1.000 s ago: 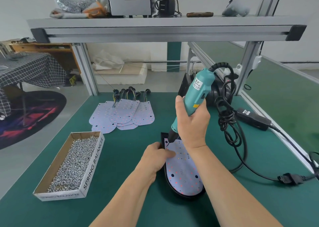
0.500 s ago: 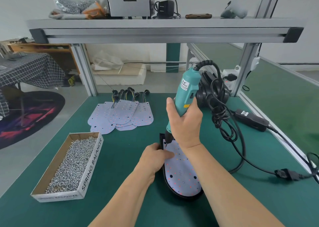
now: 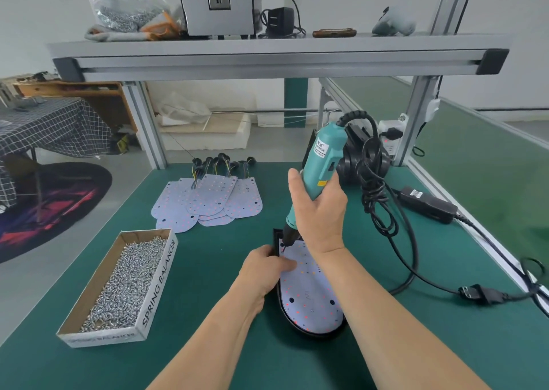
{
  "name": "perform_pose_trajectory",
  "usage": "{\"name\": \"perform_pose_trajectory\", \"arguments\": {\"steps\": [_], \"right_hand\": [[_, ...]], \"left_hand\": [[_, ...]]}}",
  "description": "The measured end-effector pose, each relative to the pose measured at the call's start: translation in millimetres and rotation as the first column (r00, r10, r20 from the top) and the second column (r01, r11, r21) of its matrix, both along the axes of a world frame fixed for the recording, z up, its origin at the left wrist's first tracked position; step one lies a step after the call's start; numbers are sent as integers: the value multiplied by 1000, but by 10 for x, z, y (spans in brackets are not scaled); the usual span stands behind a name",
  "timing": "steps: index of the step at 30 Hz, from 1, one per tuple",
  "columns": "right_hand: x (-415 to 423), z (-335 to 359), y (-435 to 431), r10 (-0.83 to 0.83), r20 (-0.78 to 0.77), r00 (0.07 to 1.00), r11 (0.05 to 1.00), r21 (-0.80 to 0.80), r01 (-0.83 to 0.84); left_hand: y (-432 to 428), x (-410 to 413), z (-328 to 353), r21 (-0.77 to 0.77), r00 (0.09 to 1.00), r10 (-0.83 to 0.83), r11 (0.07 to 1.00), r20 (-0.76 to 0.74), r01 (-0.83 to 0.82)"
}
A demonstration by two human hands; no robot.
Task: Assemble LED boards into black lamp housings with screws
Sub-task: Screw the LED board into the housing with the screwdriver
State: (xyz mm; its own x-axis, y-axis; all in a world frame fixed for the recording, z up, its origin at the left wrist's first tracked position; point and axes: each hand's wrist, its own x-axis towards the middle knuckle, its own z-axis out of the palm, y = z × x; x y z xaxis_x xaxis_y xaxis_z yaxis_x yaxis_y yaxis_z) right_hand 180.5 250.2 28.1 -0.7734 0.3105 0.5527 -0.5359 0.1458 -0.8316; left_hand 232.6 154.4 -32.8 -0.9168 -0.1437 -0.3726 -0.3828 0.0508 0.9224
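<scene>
Standing tip-down on the black oval lamp housing (image 3: pixel 312 332), a teal electric screwdriver (image 3: pixel 322 164) is gripped by the right hand (image 3: pixel 319 211), the housing's rim by the left hand (image 3: pixel 264 271)

A pale lilac, round-ended LED board (image 3: pixel 312 297) speckled with red dots lies flat inside a shallow black plastic lamp housing (image 3: pixel 322 334) at lower centre of the frame. The tip of a near-upright teal electric screwdriver (image 3: pixel 322 167) sits at the board's far left corner. More such boards (image 3: pixel 208 202), wires attached, lie fanned at middle left, and loose silver screws (image 3: pixel 124 282) fill an open cardboard box (image 3: pixel 159 282) at lower left.
</scene>
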Motion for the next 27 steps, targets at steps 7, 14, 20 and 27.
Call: {"name": "perform_pose_trajectory", "arguments": {"steps": [7, 14, 20, 27], "right_hand": [[-61, 381, 658, -164, -18, 986, 979, -125, 161], [-97, -68, 1833, -429, 267, 863, 895, -6, 447], [-133, -486, 2404, -409, 588, 698, 896, 111, 431], [-152, -741, 2526, -499, 660, 562, 867, 379, 324]], "left_hand": [[11, 9, 10, 15, 1000, 10, 1000, 7, -10], [8, 10, -15, 25, 1000, 4, 1000, 9, -4], [-11, -22, -84, 6, 999, 41, 999, -9, -41], [-15, -38, -170, 15, 996, 78, 997, -37, -77]]}}
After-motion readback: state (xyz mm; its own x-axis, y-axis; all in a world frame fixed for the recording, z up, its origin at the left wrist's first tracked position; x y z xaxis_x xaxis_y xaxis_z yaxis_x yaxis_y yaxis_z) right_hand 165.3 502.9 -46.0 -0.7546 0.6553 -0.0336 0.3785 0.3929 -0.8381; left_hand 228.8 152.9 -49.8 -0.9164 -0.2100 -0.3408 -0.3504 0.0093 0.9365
